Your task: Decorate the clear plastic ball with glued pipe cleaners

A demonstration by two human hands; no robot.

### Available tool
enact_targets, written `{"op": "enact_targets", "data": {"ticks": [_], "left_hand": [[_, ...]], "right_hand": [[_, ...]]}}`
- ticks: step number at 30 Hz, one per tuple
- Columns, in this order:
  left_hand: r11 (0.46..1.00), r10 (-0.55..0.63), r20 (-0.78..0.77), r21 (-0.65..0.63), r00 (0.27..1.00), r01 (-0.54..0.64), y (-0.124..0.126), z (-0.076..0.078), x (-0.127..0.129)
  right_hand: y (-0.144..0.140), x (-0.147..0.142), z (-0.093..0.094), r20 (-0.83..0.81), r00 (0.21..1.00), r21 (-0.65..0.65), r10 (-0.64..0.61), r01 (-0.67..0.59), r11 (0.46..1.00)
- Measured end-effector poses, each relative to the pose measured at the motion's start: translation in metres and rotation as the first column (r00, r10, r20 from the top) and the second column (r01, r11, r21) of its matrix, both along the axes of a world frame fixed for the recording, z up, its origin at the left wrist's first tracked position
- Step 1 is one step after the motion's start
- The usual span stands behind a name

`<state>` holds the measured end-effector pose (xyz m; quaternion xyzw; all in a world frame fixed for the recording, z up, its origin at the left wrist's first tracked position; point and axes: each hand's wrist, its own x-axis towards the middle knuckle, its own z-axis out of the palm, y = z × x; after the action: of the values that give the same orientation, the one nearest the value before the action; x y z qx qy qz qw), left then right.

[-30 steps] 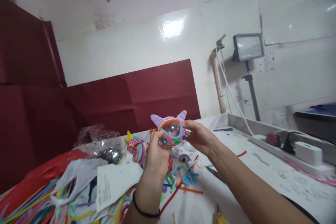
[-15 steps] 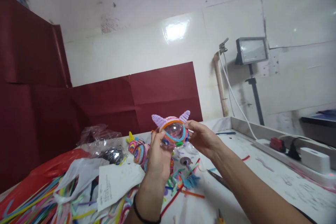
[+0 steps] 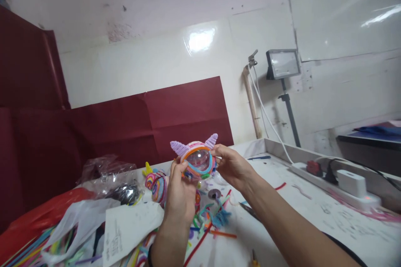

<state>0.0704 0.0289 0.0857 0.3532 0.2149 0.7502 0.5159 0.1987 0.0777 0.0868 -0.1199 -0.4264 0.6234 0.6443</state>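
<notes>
Held up from 2 sides

The fingers of the left hand (image 3: 181, 194) close around the lower left of the horned piece (image 3: 200, 162), thumb on its rim; those of the right hand (image 3: 234, 167) pinch its right edge below a horn. The piece is above the counter (image 3: 241, 227), apparently gripped at its edges so that the clear window faces the wearer unblocked. It bears 2 lilac horns (image 3: 179, 148).

Beneath the hands lie pipe-cleaner scraps (image 3: 221, 218), too tangled and blurred to count reliably. Left of them sits 1 striped piece (image 3: 159, 190), partly hidden by the hand. Farther left are 1 sheet of white paper (image 3: 128, 227), 1 white bag (image 3: 81, 215) and 1 red bag (image 3: 56, 206).

To the right, 1 pen (image 3: 260, 157) and 1 power strip (image 3: 299, 169) lie near the raised edge, perhaps to leave working room; 1 floodlight (image 3: 283, 65) stands beyond.
</notes>
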Motion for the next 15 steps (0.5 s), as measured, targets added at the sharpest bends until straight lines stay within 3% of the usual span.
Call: {"op": "enact_targets", "data": {"ticks": [15], "left_hand": [[1.000, -0.017, 0.014, -0.007, 1.000, 0.017, -0.0023, -0.0001, 0.0017]], "right_hand": [[-0.0064, -0.0026, 0.0036, -0.057, 0.998, -0.039, 0.037, -0.040, 0.998]]}}
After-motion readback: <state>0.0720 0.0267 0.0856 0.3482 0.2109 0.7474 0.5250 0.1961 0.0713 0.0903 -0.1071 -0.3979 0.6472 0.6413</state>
